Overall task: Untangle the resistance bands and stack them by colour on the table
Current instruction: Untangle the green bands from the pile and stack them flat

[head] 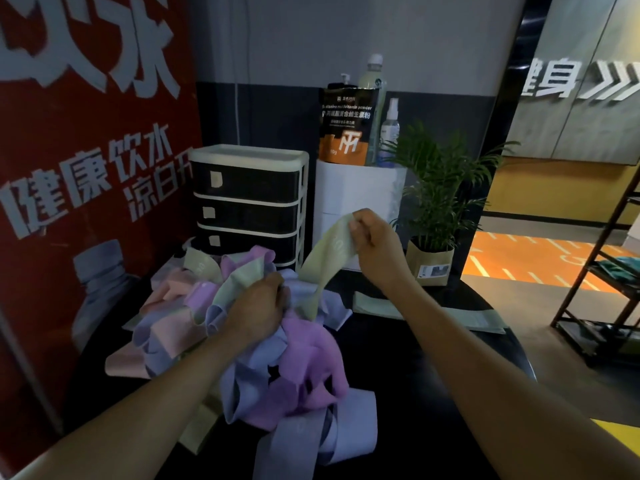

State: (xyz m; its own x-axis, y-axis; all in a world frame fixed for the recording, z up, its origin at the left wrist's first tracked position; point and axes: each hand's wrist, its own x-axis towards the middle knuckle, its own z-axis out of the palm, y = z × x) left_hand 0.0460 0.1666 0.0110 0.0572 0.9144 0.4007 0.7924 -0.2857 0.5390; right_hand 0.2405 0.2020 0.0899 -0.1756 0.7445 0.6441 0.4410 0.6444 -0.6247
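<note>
Pale green band; pink, lilac, blue-grey tangle; dark table; red sign.

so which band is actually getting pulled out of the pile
The pale green stretchy band: the right hand pinches its upper end and lifts it taut, above the tangled pile of pink, lilac and blue bands, which the left hand grips down.
</note>
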